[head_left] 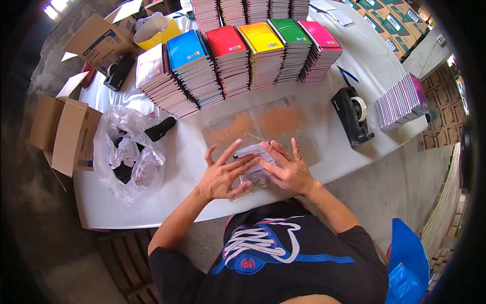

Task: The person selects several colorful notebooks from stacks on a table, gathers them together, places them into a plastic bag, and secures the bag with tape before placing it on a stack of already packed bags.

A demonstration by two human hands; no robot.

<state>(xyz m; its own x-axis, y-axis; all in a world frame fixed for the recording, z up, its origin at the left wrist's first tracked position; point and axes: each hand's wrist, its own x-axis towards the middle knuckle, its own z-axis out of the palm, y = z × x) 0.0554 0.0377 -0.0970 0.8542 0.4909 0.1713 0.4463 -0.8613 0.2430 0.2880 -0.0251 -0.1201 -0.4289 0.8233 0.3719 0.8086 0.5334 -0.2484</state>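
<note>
A small whitish bundle [249, 151] in clear plastic lies near the table's front edge, on a worn clear sheet with orange patches [278, 117]. My left hand [226, 175] rests over the bundle's left side, fingers spread and thumb apart. From the right, my right hand [289, 169] lays its stretched fingers on the bundle's top, close to the left fingertips. Loose clear film [255, 178] shows below the fingers. Both hands partly cover the bundle, so its exact kind cannot be made out.
Tall spiral-notebook stacks with blue [186, 46], red [226, 40] and other covers stand behind. Right: a black tape dispenser [349, 116], blue-handled tool [348, 75] and purple notebook stack [401, 103]. Left: a plastic bag [129, 157], black object [160, 129], another dispenser [119, 73] and open cartons [76, 134].
</note>
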